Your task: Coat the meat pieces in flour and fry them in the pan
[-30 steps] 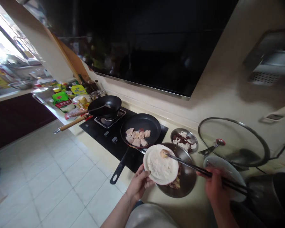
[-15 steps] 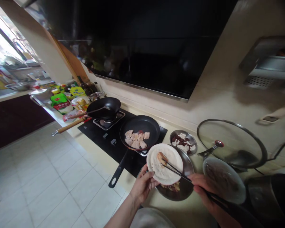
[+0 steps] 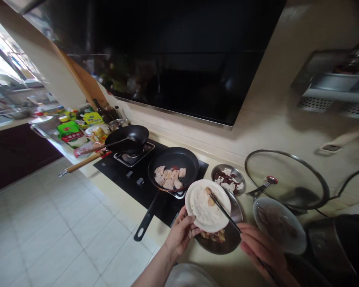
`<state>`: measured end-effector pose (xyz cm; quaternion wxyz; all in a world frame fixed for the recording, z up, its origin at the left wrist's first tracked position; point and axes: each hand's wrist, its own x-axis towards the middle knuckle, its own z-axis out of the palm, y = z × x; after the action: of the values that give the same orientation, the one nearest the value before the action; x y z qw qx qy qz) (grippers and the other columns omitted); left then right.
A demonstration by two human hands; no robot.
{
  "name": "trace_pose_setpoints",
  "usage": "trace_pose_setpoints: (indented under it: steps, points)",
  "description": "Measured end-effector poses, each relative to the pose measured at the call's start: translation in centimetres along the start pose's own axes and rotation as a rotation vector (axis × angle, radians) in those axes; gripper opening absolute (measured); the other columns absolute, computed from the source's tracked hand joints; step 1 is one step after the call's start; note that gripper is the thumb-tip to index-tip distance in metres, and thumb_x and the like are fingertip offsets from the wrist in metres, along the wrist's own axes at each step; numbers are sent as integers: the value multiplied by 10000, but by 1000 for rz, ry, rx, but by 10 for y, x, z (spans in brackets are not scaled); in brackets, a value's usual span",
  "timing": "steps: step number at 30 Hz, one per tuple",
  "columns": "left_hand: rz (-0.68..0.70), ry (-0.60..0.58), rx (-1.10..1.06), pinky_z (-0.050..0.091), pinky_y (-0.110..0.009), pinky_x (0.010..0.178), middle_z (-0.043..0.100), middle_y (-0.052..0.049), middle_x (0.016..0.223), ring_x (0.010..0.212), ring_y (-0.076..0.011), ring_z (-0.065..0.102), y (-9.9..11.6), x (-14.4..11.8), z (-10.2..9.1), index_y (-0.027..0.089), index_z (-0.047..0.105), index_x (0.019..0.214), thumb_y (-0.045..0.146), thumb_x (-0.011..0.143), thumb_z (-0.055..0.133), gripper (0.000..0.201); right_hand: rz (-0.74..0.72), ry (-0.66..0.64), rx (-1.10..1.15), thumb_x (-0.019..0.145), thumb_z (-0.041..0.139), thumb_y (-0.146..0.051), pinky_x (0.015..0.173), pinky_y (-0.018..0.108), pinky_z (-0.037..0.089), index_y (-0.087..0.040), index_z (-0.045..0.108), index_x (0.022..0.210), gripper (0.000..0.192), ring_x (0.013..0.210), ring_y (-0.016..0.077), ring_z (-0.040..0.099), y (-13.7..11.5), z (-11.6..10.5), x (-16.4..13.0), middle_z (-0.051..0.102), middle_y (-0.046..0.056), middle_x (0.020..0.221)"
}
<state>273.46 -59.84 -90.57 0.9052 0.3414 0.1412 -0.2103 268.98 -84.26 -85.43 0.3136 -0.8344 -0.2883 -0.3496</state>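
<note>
White dish [image 3: 189, 203], whitish powder [image 3: 201, 209], golden-tan morsel [image 3: 210, 198], black chopsticks [image 3: 227, 215], black frying pan [image 3: 184, 158], pale pink chunks [image 3: 168, 183].

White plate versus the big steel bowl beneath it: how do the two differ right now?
The white plate is pale; the big steel bowl is darker metal. The left hand holds the plate up, while the bowl sits on the counter, partly hidden by the plate. The plate carries whitish powder and a light-brown piece; the bowl holds brownish-yellow food pieces. Both are round.
</note>
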Motion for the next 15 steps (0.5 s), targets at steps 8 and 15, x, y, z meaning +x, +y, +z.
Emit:
trace_pose_setpoints:
  steps: [8,15]
  points:
    - [0,-9,-14,593,-335,666,704,-35,809,621,-162,682,-1,0,-5,192,514,1110,113,689,718,475,249,237,-100,923,498,-209,580,275,580,-212,648,824,180,637,175,690,22,-25,1,728,33,750]
    - [29,43,-3,597,-308,667,709,-35,850,646,-153,687,5,-3,-3,194,513,1146,123,697,732,505,314,267,-137,929,528,-263,580,269,575,-212,657,832,170,619,171,662,27,-33,-10,696,40,706]
